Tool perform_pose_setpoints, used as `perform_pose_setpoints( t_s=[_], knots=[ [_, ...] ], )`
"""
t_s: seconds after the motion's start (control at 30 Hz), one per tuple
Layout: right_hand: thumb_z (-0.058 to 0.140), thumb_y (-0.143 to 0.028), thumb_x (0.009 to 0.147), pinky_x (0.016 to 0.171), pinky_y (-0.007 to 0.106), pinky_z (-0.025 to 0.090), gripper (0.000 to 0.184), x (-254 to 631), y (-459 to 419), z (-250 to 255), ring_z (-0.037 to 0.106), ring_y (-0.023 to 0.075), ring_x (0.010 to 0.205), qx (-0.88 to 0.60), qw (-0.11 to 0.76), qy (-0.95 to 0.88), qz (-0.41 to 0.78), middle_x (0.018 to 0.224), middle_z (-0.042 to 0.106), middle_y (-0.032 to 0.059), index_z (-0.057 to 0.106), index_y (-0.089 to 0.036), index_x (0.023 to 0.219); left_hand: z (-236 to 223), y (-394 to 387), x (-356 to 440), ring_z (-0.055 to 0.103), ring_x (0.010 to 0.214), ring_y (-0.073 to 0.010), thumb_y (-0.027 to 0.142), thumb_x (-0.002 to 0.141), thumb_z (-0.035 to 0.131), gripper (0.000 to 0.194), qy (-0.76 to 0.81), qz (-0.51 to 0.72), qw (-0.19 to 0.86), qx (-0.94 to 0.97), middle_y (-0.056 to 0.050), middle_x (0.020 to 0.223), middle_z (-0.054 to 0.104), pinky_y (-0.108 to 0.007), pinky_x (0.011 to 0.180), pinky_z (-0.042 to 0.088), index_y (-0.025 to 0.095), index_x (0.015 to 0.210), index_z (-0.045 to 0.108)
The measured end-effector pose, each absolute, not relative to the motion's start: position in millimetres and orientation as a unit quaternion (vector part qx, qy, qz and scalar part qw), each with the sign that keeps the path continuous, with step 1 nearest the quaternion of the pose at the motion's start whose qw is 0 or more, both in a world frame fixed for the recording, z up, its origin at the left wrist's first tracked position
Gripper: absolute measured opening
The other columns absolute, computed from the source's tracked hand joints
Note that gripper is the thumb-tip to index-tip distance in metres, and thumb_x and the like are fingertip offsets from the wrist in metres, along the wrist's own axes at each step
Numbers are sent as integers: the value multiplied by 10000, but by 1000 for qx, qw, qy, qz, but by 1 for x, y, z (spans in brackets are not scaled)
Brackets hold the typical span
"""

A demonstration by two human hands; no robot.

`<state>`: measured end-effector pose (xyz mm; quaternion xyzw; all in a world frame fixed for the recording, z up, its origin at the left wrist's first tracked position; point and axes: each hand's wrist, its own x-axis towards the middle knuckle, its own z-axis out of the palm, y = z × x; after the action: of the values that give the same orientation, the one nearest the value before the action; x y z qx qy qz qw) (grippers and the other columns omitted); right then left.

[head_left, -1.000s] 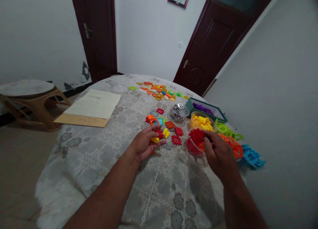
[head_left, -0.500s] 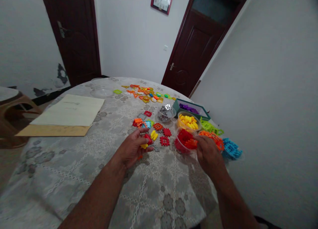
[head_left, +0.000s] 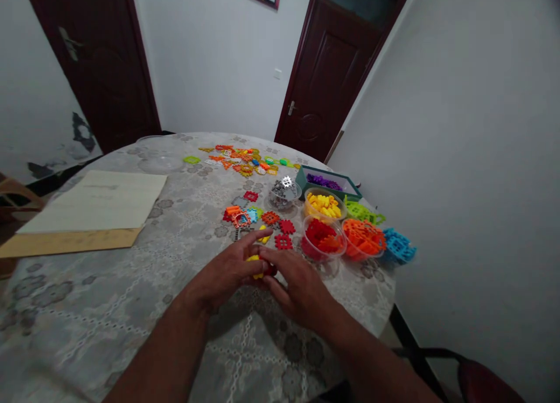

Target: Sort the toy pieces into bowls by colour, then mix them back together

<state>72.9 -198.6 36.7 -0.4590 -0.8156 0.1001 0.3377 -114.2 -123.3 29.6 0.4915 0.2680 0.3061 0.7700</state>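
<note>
Over the near middle of the table, my two hands meet around a small cluster of plastic building pieces. My left hand (head_left: 225, 274) is closed on its yellow part (head_left: 255, 267). My right hand (head_left: 301, 283) pinches at the dark red part (head_left: 271, 269) from the right; fingers hide much of it. Just beyond my fingertips lies another yellow piece (head_left: 264, 235). Flat red notched pieces (head_left: 283, 241) are to its right. A small pile of orange, red and blue pieces (head_left: 240, 217) sits farther left.
At the right stand tubs of red pieces (head_left: 324, 239), yellow pieces (head_left: 324, 204), grey pieces (head_left: 283, 196) and orange pieces (head_left: 364, 238). Blue pieces (head_left: 399, 245) lie by the edge. Behind is a green box (head_left: 301, 181) with purple pieces. Paper sheets (head_left: 96, 199) lie left; mixed pieces (head_left: 240, 161) spread at the back.
My right hand has left the red tub and moved left to join my left hand at the held pieces. The view has shifted slightly.
</note>
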Motion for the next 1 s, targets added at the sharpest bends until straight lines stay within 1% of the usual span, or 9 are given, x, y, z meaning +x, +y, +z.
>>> perform_pose_setpoints(
  t_s=[0.13, 0.27, 0.33, 0.43, 0.53, 0.67, 0.73, 0.9, 1.0],
  knots=[
    [630, -198, 1000, 920, 389, 589, 464, 79, -200, 42, 705, 223, 1081, -472, 364, -790, 142, 1290, 736, 73, 590, -287, 1454, 32, -123, -113, 746, 999, -274, 284, 832, 852, 710, 268, 301, 778, 482, -147, 1163, 750, -375, 781, 624, 258, 1492, 593],
    [649, -277, 990, 735, 326, 584, 371, 104, -199, 44, 711, 201, 887, -554, 409, -715, 118, 1152, 763, 85, 661, -239, 1359, 33, -121, -108, 761, 940, -259, 336, 852, 845, 449, 309, 317, 781, 439, -174, 1127, 756, -366, 777, 638, 164, 1249, 727],
    [653, -328, 991, 835, 381, 597, 371, 122, -195, 44, 720, 230, 956, -600, 415, -680, 73, 1193, 756, 109, 668, -224, 1347, 32, -120, -106, 765, 892, -249, 383, 881, 814, 368, 330, 337, 780, 411, -177, 1072, 758, -350, 750, 640, 132, 1142, 747],
    [635, -394, 1001, 1023, 493, 553, 381, 147, -190, 41, 689, 294, 1171, -632, 395, -666, 6, 1326, 720, 138, 674, -227, 1342, 31, -117, -105, 769, 873, -244, 416, 949, 717, 351, 326, 361, 796, 360, -178, 1026, 760, -350, 764, 647, 112, 1122, 739],
    [618, -441, 1007, 1058, 527, 531, 398, 163, -186, 37, 671, 314, 1215, -637, 373, -673, -52, 1336, 717, 146, 676, -226, 1337, 30, -116, -106, 776, 946, -252, 207, 917, 661, 286, 303, 376, 814, 323, -182, 1088, 768, -401, 903, 641, 102, 1176, 723],
    [572, -465, 1022, 1058, 535, 526, 403, 172, -186, 33, 685, 318, 1174, -635, 351, -680, -106, 1256, 743, 150, 683, -212, 1316, 29, -116, -108, 764, 1053, -252, -12, 740, 613, 526, 280, 370, 820, 335, -173, 1182, 762, -422, 1045, 586, 102, 1245, 706],
    [559, -464, 1027, 1051, 533, 528, 406, 175, -186, 32, 688, 318, 1157, -638, 338, -681, -119, 1238, 746, 152, 683, -204, 1312, 30, -116, -108, 762, 1040, -239, 17, 793, 654, 500, 286, 365, 817, 344, -172, 1188, 758, -407, 1031, 590, 109, 1283, 688],
    [541, -424, 1038, 1045, 532, 522, 404, 188, -183, 27, 675, 327, 1141, -644, 309, -682, -157, 1240, 744, 163, 665, -183, 1336, 33, -119, -108, 775, 932, -253, 299, 951, 719, 413, 304, 351, 807, 365, -172, 1095, 752, -383, 805, 645, 125, 1319, 651],
    [537, -383, 1042, 1100, 584, 476, 404, 190, -181, 24, 637, 352, 1211, -631, 298, -685, -211, 1287, 718, 195, 653, -143, 1345, 34, -119, -108, 776, 921, -249, 378, 980, 675, 383, 310, 358, 813, 339, -181, 1064, 752, -373, 816, 642, 103, 1246, 680]
  ],
)
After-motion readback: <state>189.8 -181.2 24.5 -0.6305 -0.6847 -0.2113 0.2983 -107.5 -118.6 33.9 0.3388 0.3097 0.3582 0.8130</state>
